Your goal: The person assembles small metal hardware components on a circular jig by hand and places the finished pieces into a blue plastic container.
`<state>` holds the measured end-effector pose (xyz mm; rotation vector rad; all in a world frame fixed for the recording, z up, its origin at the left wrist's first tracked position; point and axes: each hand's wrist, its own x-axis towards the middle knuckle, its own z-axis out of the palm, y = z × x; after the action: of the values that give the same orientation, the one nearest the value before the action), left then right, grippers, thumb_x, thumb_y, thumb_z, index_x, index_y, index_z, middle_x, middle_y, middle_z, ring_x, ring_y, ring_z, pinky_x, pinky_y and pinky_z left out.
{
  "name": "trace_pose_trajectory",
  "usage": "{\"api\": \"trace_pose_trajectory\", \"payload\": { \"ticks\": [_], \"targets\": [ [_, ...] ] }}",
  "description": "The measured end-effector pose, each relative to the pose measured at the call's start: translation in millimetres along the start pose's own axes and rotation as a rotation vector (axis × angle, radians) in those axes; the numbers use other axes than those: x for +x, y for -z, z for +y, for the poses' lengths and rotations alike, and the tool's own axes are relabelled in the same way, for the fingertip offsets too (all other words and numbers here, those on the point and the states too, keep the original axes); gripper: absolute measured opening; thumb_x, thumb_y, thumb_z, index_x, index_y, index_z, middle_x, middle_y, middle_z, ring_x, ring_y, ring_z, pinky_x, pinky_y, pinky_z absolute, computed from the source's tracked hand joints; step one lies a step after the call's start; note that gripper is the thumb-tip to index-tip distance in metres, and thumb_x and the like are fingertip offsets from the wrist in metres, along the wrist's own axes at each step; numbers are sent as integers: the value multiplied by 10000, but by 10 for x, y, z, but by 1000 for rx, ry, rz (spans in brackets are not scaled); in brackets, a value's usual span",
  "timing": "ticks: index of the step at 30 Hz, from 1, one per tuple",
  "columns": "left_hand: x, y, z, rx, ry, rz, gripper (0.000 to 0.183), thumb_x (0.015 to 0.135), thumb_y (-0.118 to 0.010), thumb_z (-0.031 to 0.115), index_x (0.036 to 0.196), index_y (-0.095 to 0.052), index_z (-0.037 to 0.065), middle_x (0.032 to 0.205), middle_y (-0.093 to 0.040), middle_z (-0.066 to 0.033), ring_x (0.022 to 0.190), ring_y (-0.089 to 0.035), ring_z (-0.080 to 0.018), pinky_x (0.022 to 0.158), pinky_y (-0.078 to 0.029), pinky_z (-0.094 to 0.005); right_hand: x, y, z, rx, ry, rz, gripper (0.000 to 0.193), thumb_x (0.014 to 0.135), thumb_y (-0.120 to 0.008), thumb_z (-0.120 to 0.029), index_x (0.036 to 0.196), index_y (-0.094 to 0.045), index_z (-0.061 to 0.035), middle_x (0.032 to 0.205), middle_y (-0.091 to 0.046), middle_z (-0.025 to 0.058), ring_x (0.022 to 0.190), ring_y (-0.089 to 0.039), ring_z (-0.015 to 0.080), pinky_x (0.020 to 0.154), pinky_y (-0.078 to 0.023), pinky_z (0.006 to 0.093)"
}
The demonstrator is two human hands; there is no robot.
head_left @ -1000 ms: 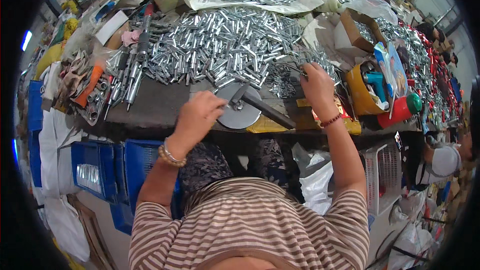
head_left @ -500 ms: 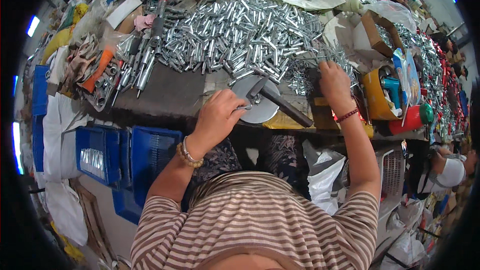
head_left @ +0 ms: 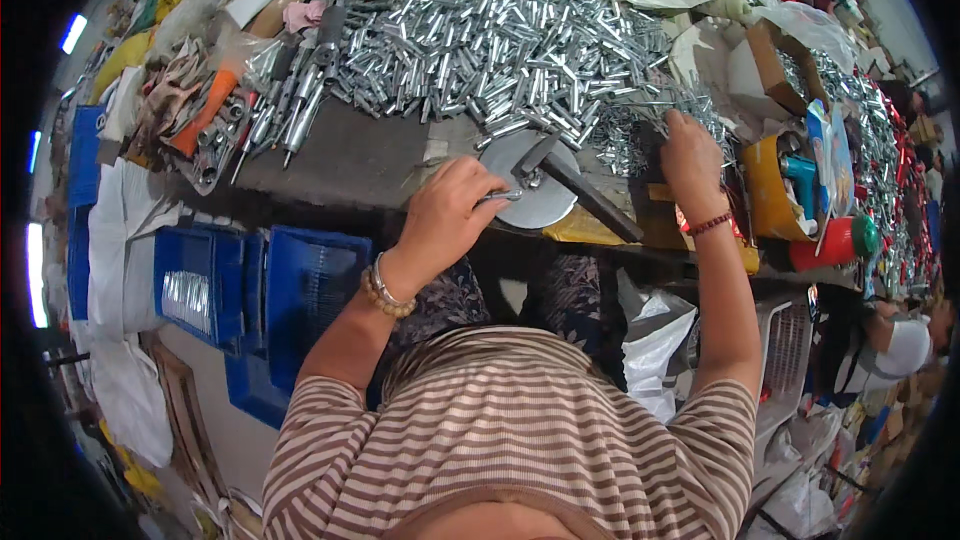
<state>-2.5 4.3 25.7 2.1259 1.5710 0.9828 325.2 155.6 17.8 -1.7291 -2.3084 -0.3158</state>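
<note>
My left hand (head_left: pixel 446 208) is closed on a short metal tube (head_left: pixel 500 196), held between thumb and fingers at the left side of a round metal plate (head_left: pixel 540 217). Across that plate lies a hammer (head_left: pixel 592 198), its head on the plate and its handle slanting toward the near right. My right hand (head_left: pixel 692 165) reaches into a heap of small thin metal pieces (head_left: pixel 622 143) at the right. Its fingertips are pressed together, and what they grip is too small to make out. Beyond both hands spreads a large pile of shiny metal tubes (head_left: pixel 480 50).
Left on the bench are tools, including one with an orange handle (head_left: pixel 207 122). Blue trays (head_left: pixel 318 305) stand below the bench edge at left. At right sit a yellow container (head_left: pixel 777 195), a red bottle with green cap (head_left: pixel 835 243) and an open cardboard box (head_left: pixel 785 65).
The metal tube now shows more plainly in my left hand, which stays beside the plate. My right hand remains at the small pieces. The whole view has shifted slightly.
</note>
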Motion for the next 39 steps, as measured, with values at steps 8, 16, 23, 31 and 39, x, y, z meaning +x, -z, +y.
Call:
{"api": "trace_pose_trajectory", "payload": {
  "ticks": [8,16,23,31,39],
  "targets": [
    [27,-47,-32,7,-6,6,133,875,-762,144,991,-725,92,952,-608,-77,967,-626,-301,825,-510,-426,-433,511,-640,1066,-207,-49,225,837,-677,16,1058,-649,-13,916,-667,145,815,-679,306,729,-556,364],
    [3,-11,-15,-5,-6,19,132,872,-770,128,994,-750,81,957,-631,-84,918,-645,-294,790,-516,-399,-781,481,-1171,782,135,-78,107,832,-756,-30,911,-685,-41,831,-629,109,759,-671,288,672,-533,386],
    [-32,-45,-38,-37,37,21,137,869,-777,115,997,-750,75,959,-638,-81,882,-660,-280,763,-523,-379,-748,454,-1258,535,338,105,174,718,-786,-84,845,-667,-94,879,-589,71,846,-645,289,727,-534,411],
    [-50,-44,-62,-81,58,24,125,882,-768,88,1003,-756,62,948,-634,-81,824,-656,-243,731,-521,-350,-733,432,-1205,515,407,92,185,704,-778,-101,834,-646,-93,871,-575,63,845,-629,283,749,-502,412],
    [-34,-66,-69,-106,50,30,116,880,-766,72,994,-761,52,936,-626,-77,818,-646,-239,730,-516,-347,-699,392,-1197,522,440,116,179,710,-754,-87,863,-660,-86,876,-585,63,848,-626,278,748,-497,410]
  ]
}}
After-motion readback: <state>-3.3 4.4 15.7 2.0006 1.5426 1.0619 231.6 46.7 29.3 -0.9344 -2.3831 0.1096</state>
